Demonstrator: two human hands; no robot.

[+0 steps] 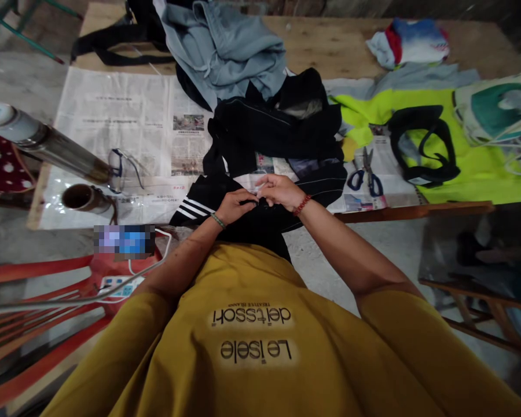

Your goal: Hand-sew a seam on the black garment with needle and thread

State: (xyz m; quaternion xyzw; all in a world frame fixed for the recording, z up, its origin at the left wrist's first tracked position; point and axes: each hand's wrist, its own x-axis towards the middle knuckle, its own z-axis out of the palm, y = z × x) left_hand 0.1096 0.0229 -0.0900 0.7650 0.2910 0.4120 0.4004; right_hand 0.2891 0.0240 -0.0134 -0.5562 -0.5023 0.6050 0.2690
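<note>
A black garment with white stripes (200, 200) lies along the table's front edge and hangs down in front of me. My left hand (237, 205) is closed in a pinch on a fold of its black cloth. My right hand (282, 191) meets it at the fingertips, thumb and forefinger pressed together. Whatever lies between the right fingertips is too small to make out. To the right of my hands rest scissors (367, 174) with dark blue handles, on newspaper. More black clothing (278, 124) is heaped just beyond my hands.
Newspaper (125, 110) covers part of the wooden table. A tall bottle (52, 142), a brown cup (84, 198) and eyeglasses (118, 171) are at left. Grey clothing (230, 49) lies behind; a black strap (425, 145) and an iron (499, 110) sit right. A red chair (99, 269) stands lower left.
</note>
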